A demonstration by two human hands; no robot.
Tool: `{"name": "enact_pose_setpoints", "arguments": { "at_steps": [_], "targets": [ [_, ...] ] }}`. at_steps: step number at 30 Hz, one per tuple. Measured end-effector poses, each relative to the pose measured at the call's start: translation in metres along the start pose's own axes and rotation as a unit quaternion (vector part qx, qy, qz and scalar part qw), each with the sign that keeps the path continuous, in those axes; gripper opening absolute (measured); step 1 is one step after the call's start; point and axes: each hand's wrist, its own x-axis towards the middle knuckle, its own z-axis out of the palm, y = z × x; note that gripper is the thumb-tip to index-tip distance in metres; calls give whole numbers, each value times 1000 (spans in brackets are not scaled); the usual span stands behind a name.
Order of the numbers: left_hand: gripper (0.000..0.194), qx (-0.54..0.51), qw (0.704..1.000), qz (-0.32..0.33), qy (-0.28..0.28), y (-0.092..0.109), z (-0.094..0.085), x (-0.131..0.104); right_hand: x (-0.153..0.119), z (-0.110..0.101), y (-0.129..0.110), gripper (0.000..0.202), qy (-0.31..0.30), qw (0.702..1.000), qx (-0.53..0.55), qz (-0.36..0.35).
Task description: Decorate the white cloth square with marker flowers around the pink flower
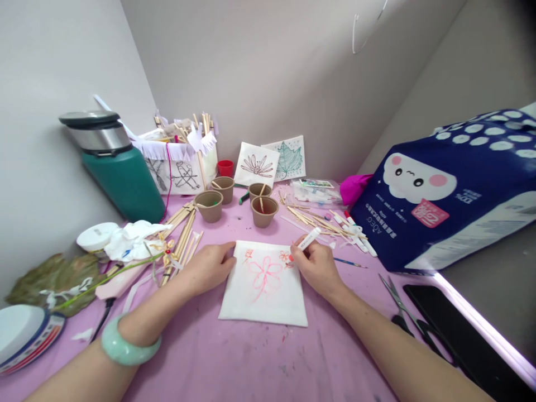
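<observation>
White, red-tipped marker (pixel 309 239) is slanting lengthwise, tip down-left, toward white square panel (pixel 264 310).
Right hand (pixel 320 266) is pinching it, left hand (pixel 213 269) resting unclenched.

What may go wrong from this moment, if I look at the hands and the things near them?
The right hand holds a white marker at the small orange-red flower, so a slip might spoil those lines. The nearest brown cup, with a stick leaning in it, stands behind the white panel; a bump might tip it. The scissors lie slightly open near the right forearm, which might brush them.
</observation>
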Motion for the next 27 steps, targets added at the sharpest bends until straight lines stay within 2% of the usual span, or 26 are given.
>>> {"name": "enact_pose_setpoints", "arguments": {
  "at_steps": [17, 27],
  "targets": [
    [46, -5, 1000, 12, 3, -3, 2, 0, -2, 3, 0, 18, -6, 1000, 26, -1],
    [40, -7, 1000, 12, 6, -4, 3, 1, -2, 1, -2, 20, -4, 1000, 0, 4]
  ]
}}
